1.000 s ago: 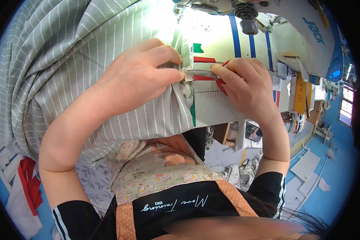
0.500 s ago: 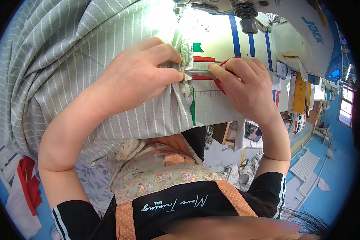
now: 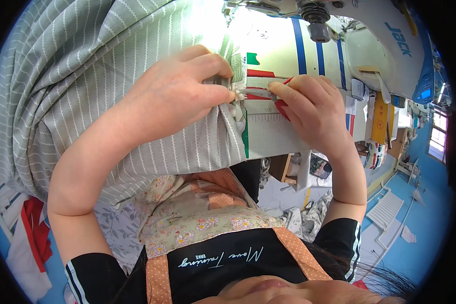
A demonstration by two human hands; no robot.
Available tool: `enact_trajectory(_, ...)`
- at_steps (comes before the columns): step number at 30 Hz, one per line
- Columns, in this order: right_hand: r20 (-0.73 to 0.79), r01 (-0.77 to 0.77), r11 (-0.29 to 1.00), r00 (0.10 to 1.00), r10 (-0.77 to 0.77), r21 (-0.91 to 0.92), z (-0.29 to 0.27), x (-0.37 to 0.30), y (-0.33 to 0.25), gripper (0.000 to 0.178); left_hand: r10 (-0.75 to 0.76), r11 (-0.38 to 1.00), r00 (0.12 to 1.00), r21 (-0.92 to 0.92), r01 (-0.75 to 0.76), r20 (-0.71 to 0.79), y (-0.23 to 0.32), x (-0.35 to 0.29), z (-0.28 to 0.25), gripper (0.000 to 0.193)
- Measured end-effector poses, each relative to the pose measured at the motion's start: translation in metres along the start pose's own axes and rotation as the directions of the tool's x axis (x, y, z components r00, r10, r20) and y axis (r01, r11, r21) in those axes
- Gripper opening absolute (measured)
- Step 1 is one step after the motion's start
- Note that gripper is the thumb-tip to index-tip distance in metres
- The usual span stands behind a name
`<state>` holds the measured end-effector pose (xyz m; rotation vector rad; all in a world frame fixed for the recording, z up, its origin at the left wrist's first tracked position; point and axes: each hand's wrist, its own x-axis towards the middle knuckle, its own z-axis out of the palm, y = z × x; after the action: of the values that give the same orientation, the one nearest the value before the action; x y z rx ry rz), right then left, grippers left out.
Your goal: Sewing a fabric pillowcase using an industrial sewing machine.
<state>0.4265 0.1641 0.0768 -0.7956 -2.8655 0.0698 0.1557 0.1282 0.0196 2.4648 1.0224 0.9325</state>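
Grey-green fabric with white stripes [image 3: 172, 147] spreads over the left of the table. My left hand [image 3: 180, 91] is closed on its right edge, pinching the hem between thumb and fingers. Small red-handled scissors [image 3: 261, 93] are in my right hand [image 3: 311, 104], whose fingers wrap round the handles. The blades point left and their tips meet the pale edge of the cloth right beside my left thumb. Whether the blades are closed on the cloth is too small to tell.
A white sewing machine [image 3: 380, 35] stands at the back right. Under the scissors lies a ruler-marked mat [image 3: 273, 137] with red, green and blue tape. A yellow box [image 3: 382, 124] sits to the right. My floral apron [image 3: 202, 223] lies below the table's front edge.
The scissors have opened a little and their tips now reach the cloth's edge. My right hand has shifted slightly; my left hand keeps its pinch on the hem.
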Motion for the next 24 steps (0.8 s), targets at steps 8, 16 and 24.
enact_trajectory(8,0.054,0.012,0.998,0.999,-0.009,-0.061,-0.0032,0.0006,-0.0028,0.034,0.034,0.999,0.999,-0.013,-0.034,0.028,-0.0021,-0.0014,-0.0009,0.027)
enact_trajectory(16,0.023,0.028,0.999,0.999,-0.027,-0.047,0.0009,0.0024,-0.0034,0.035,0.044,0.999,0.999,-0.006,-0.044,-0.010,-0.0022,-0.0005,-0.0004,0.018)
enact_trajectory(24,-0.015,-0.027,0.998,1.000,0.028,0.053,0.0007,-0.0021,-0.0017,0.040,0.053,0.999,0.999,0.013,-0.053,-0.001,-0.0020,-0.0006,-0.0005,0.019)
